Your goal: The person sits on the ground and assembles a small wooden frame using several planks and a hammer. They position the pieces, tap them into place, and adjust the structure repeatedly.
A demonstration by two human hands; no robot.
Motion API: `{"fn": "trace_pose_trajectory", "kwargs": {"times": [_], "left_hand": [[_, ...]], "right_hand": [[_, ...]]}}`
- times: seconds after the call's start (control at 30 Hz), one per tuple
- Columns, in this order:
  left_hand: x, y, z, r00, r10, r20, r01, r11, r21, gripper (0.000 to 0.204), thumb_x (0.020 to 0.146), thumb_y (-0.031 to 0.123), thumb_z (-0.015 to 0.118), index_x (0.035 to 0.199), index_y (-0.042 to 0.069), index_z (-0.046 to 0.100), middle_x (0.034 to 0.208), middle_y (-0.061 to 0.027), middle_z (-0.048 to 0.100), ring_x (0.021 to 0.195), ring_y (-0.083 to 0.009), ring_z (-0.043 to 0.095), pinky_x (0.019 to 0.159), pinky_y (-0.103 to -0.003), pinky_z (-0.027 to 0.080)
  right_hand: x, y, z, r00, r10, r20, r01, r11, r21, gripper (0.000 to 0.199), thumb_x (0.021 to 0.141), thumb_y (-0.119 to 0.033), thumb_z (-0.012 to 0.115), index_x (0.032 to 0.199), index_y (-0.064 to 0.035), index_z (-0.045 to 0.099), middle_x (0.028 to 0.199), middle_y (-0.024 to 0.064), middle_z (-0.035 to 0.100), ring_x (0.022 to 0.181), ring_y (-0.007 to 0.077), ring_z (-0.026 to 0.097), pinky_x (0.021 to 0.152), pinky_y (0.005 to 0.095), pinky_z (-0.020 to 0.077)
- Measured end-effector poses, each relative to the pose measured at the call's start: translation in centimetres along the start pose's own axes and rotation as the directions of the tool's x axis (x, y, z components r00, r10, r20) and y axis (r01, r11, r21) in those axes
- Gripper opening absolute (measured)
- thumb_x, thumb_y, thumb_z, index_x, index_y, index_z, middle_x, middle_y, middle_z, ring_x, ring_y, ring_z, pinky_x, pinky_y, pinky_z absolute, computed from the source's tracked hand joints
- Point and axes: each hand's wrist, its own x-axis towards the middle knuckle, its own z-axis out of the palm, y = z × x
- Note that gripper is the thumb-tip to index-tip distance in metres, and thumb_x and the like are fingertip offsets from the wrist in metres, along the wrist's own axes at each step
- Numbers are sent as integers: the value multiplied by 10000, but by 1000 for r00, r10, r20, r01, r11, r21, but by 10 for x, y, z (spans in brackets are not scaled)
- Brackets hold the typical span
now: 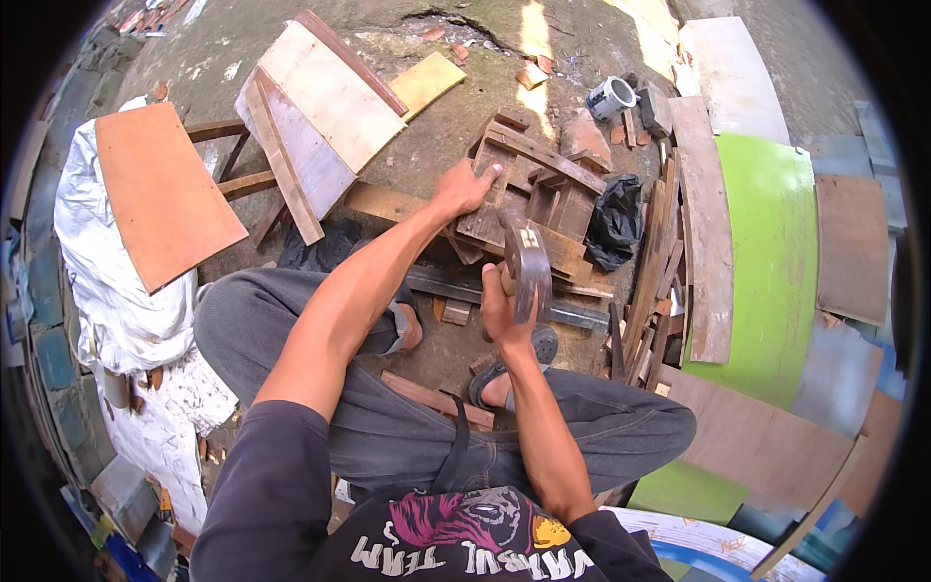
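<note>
My right hand point(506, 308) is closed round the wooden handle of a hammer point(531, 264), its dark, curved metal head raised over the work. Just beyond it lies a stack of worn brown wood pieces point(548, 228), nailed or piled crosswise. My left hand point(465, 189) grips the left side of a wooden board point(497, 184) in that stack, thumb on top and the other fingers partly hidden. Across the top of the stack runs a narrow wood strip point(545, 160).
Left stand an orange panel point(165, 189) on wooden legs and a pale board point(310, 87). A white bucket point(611, 99) and black plastic bag point(616, 223) are beyond the stack. Long wood strips point(650, 281) and a green sheet point(761, 262) lie right. A metal bar point(577, 314) crosses before my feet.
</note>
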Motion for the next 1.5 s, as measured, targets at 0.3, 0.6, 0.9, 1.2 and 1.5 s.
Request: {"fn": "trace_pose_trajectory", "kwargs": {"times": [0.3,0.6,0.9,1.2,1.5], "left_hand": [[3,1,-3,999,20,-31,-20,1000,-12,827,878,641,548,1215,-114,562,1166,-342,615,1127,-441,598,982,-462,445],[-1,0,-1,1000,0,-10,0,1000,-9,795,880,629,553,1216,-90,582,1160,-324,628,1105,-433,610,957,-459,456],[3,-12,8,998,27,-56,-25,999,38,767,879,625,554,1187,-75,615,1141,-315,640,1099,-418,618,961,-454,453],[4,-7,4,998,12,-54,-10,999,34,787,871,621,574,1192,-97,598,1168,-321,627,1123,-418,609,965,-445,455],[-1,1,-2,999,44,-28,-44,999,-1,758,883,589,579,1178,-109,601,1137,-333,632,1110,-424,612,957,-448,453]], "right_hand": [[12,-14,-10,974,215,72,-208,973,-96,203,835,-171,648,878,27,640,712,242,622,705,379,662,649,422,499],[14,-31,-18,963,242,118,-214,954,-208,248,822,-193,618,851,53,635,694,243,630,658,413,663,579,425,500],[14,-16,-13,984,117,136,-92,981,-173,212,826,-159,647,871,47,633,715,248,638,676,411,672,611,427,508],[12,-16,-13,998,-16,59,23,993,-113,220,821,-166,637,868,48,645,728,258,647,701,429,671,638,437,511],[17,-15,-19,990,31,141,-29,999,-22,257,816,-183,627,919,52,641,792,287,652,806,446,665,700,454,517]]}}
